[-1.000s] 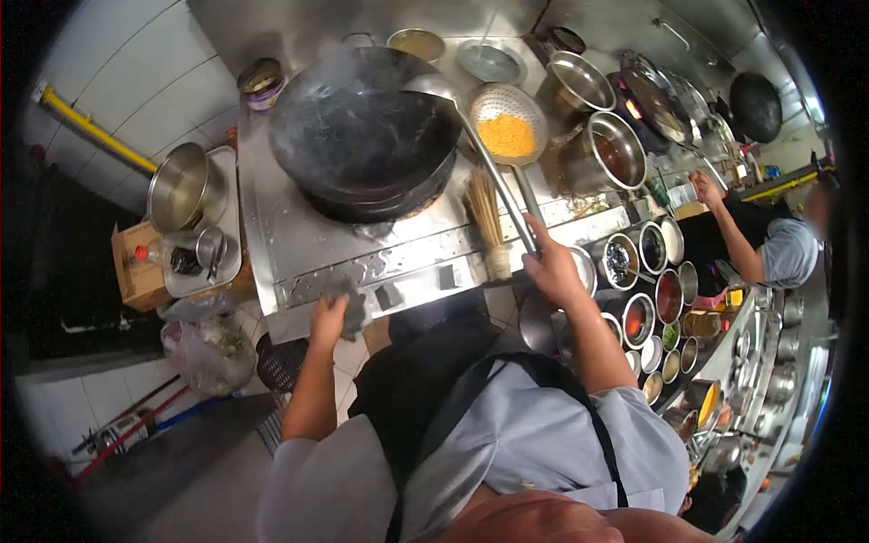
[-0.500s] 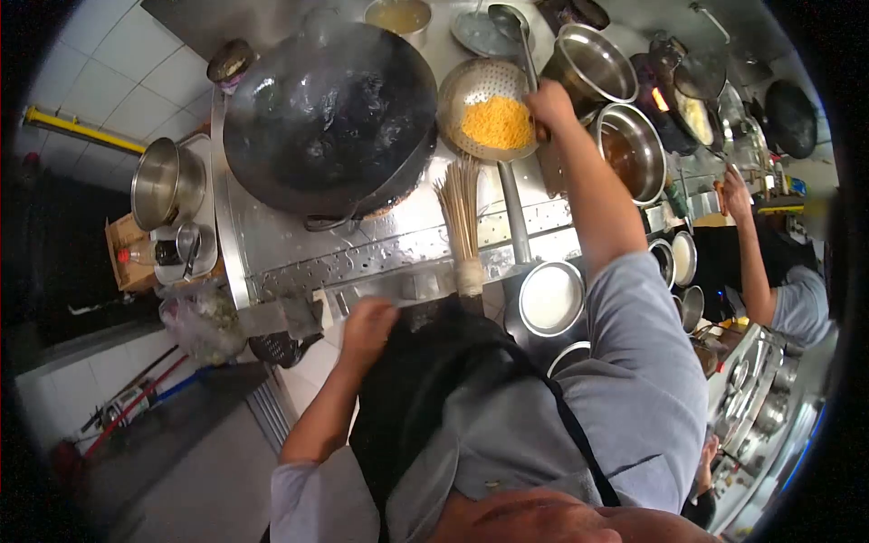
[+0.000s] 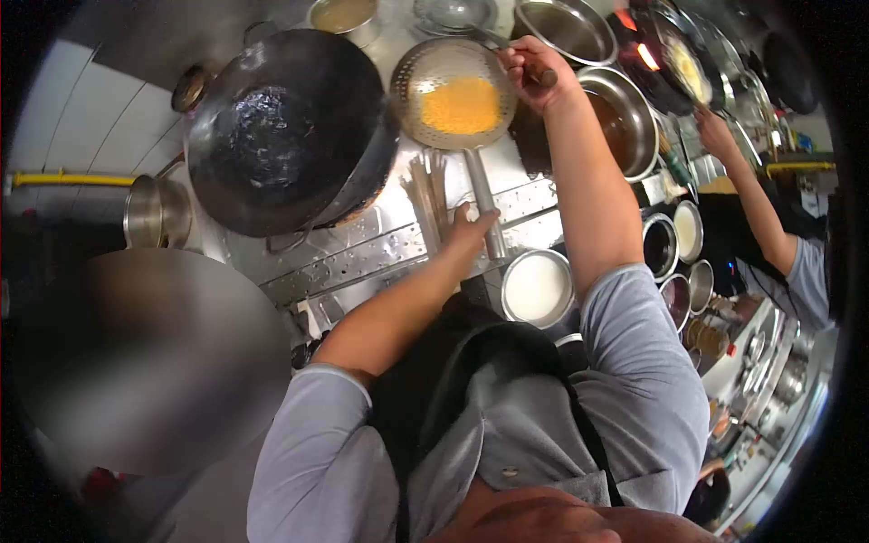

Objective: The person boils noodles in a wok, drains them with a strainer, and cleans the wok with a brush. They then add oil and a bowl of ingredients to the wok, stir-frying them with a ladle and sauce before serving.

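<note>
My right hand (image 3: 541,74) is closed around the handle of a ladle (image 3: 491,36), beside the rim of a perforated strainer (image 3: 415,120). Yellow-orange food (image 3: 460,106), in small bits, lies inside the strainer. My left hand (image 3: 469,231) reaches the strainer's metal handle, thumb and fingers apart, its fingertips at the handle. Close by that hand is a bamboo wok brush (image 3: 427,195). Left of the strainer sits a large black wok (image 3: 321,118) with a shiny wet patch inside.
Metal pots (image 3: 654,136) stand on the right, and a pot of white contents (image 3: 537,288) is near my apron. A co-worker's hand (image 3: 717,136) holds a pan (image 3: 665,68) over flame. A large blurred grey shape (image 3: 154,362) fills the lower left.
My left hand has moved up and right from my apron to the strainer handle. My right hand has shifted slightly up, turning the ladle. Steam over the wok has thinned; a blurred shape appeared lower left.
</note>
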A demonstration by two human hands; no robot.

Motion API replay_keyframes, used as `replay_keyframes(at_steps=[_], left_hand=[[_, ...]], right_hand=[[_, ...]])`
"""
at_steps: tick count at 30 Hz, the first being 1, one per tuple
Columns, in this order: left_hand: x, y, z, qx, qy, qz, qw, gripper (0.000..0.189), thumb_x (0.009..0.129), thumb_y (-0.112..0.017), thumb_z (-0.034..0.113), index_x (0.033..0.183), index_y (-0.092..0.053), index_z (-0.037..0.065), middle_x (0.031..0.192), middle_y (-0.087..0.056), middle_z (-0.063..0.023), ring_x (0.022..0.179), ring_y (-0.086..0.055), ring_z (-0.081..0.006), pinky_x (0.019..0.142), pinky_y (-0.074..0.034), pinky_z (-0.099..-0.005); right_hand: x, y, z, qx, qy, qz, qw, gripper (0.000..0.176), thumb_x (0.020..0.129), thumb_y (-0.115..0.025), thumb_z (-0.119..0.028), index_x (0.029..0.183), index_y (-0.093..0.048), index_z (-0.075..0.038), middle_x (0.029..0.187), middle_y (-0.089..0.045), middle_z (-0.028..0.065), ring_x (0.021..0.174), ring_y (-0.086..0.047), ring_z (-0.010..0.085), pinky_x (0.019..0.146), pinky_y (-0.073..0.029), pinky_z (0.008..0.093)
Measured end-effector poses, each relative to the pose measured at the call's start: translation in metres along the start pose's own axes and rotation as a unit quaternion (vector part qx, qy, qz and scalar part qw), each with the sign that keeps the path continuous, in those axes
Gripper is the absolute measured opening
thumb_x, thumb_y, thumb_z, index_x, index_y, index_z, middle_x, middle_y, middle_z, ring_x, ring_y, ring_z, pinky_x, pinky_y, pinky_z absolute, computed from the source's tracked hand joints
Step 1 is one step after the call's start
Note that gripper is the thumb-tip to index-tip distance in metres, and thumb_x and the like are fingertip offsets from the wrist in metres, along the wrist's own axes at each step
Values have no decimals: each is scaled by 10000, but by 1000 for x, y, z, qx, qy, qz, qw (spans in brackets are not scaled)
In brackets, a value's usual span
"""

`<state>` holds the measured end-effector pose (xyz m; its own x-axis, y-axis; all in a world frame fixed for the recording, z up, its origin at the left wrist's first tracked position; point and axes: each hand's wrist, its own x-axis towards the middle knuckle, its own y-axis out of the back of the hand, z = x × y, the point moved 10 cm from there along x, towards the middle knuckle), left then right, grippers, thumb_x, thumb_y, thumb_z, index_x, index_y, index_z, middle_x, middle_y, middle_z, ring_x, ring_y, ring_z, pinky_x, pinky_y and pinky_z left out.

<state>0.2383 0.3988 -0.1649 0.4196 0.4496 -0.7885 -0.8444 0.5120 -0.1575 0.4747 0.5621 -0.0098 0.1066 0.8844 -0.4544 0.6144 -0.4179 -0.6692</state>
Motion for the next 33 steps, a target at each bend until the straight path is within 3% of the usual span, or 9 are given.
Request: replay_keyframes(at_steps=[7,9,10,13,16,23,26,31,33], left_hand=[[-18,-6,21,-146,-31,-91,985,309,885,-670,228,1105,-547,49,931,-603,-97,691,-603,-220,578,-496,-397],[-47,19,35,-87,12,-52,995,189,879,-661,205,982,-582,66,821,-602,-76,683,-593,-201,545,-484,-346],[-33,27,22,-165,21,-55,985,126,890,-626,200,919,-594,81,744,-592,-56,664,-591,-200,546,-484,-344],[-18,21,17,-170,71,-201,962,175,939,-598,258,959,-584,85,683,-527,-27,569,-516,-176,527,-461,-330],[-38,40,24,-125,70,-127,982,137,927,-624,215,999,-581,107,703,-527,-17,574,-511,-167,530,-453,-326],[-35,60,38,-24,2,-130,991,200,877,-651,122,1045,-542,129,736,-534,-8,603,-516,-145,522,-437,-306],[-36,50,25,-41,28,-157,986,212,871,-647,118,1046,-527,132,733,-531,-13,598,-520,-151,501,-434,-312],[-19,72,32,-42,-34,-120,991,194,887,-660,138,1021,-527,96,746,-554,-32,576,-540,-150,472,-459,-327],[-28,58,16,-14,-3,-138,990,222,893,-664,124,1079,-544,99,728,-553,-1,583,-529,-132,514,-449,-302]], right_hand=[[-124,-22,20,-148,46,110,982,179,902,-570,-249,827,-535,-90,635,-498,-32,492,-459,100,426,-389,216],[-116,7,49,-57,17,14,998,154,890,-585,-227,862,-629,-82,641,-524,-12,504,-471,98,438,-382,208],[-138,6,32,-317,232,21,920,171,884,-615,-228,891,-659,-63,700,-563,11,513,-478,98,453,-395,235],[-189,-5,65,-93,104,70,988,189,881,-603,-187,824,-630,-8,707,-608,95,527,-540,158,468,-430,287],[-224,-17,77,-157,77,52,983,162,845,-618,-133,892,-592,19,726,-607,119,504,-546,171,447,-442,298],[-275,-7,106,-275,28,105,955,704,779,-607,-103,1422,-419,116,769,-645,126,576,-623,188,509,-506,332],[-288,-4,95,-550,52,178,815,750,752,-636,-135,1464,-431,-15,845,-688,120,737,-656,176,710,-527,315],[-303,3,100,-620,-11,247,744,679,769,-584,-51,1439,-474,-82,768,-667,166,653,-657,246,593,-539,384],[-296,-9,100,-754,105,252,598,678,774,-573,-77,1444,-466,-83,797,-664,233,694,-669,337,686,-537,426]])
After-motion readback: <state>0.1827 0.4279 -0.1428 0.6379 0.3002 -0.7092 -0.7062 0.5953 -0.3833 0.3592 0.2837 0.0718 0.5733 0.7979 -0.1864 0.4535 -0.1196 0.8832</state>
